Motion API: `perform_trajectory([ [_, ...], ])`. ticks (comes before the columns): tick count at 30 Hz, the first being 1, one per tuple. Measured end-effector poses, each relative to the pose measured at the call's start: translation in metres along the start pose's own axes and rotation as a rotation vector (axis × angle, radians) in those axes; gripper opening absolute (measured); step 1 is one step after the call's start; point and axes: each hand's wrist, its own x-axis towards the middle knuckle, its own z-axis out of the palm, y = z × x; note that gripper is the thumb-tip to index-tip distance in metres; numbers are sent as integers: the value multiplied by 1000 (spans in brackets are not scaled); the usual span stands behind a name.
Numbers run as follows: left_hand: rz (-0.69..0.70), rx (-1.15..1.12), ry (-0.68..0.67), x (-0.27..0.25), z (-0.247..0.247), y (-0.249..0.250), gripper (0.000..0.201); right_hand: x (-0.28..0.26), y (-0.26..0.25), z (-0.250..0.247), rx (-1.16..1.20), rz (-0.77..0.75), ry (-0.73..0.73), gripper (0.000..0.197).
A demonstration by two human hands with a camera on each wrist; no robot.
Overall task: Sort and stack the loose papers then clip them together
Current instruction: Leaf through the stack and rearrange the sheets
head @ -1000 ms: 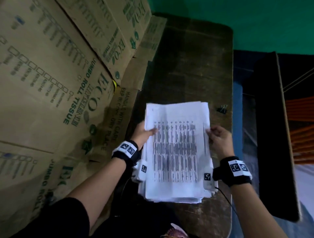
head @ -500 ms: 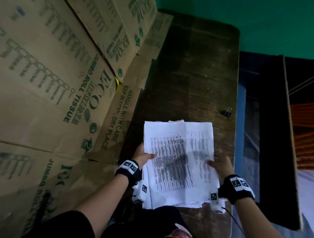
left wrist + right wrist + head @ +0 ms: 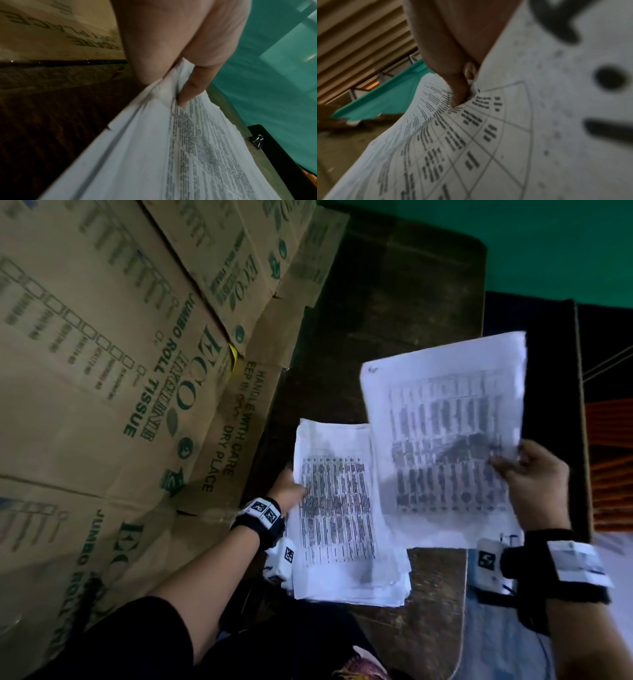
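A thick stack of printed white papers (image 3: 342, 525) sits at the near edge of the dark wooden table (image 3: 394, 320). My left hand (image 3: 289, 491) grips the stack's left edge, thumb on top, as the left wrist view shows on the stack (image 3: 188, 155) under my left hand (image 3: 180, 81). My right hand (image 3: 527, 474) pinches a few sheets (image 3: 445, 440) and holds them lifted to the right of the stack; the right wrist view shows the thumb of my right hand (image 3: 458, 88) pressed on these sheets (image 3: 471, 148). A black binder clip (image 3: 256, 141) lies by the table's right edge.
Flattened brown cardboard boxes (image 3: 120, 371) printed with green text lean along the table's left side. A green wall (image 3: 531, 234) stands behind the table. A dark board (image 3: 548, 405) stands to the table's right, partly behind the lifted sheets.
My right hand has peeled the top sheets off the stack and raised them up and to the right. My left hand has kept its hold on the stack's left edge.
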Motion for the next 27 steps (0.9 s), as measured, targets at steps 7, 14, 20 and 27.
perform_trajectory([
  [7, 20, -364, -43, 0, 7, -4, 31, -40, 59, 98, -205, 133, -256, 22],
  [14, 37, -113, 2, -10, 20, -16, 61, -65, 90, 153, -251, 267, -411, 26],
  [20, 25, 56, -45, -5, 29, -27, 65, -54, 117, 140, -424, 386, -308, 58],
  [27, 16, 283, -13, -2, 39, -4, 46, -45, 88, 158, -294, 521, -430, 60],
])
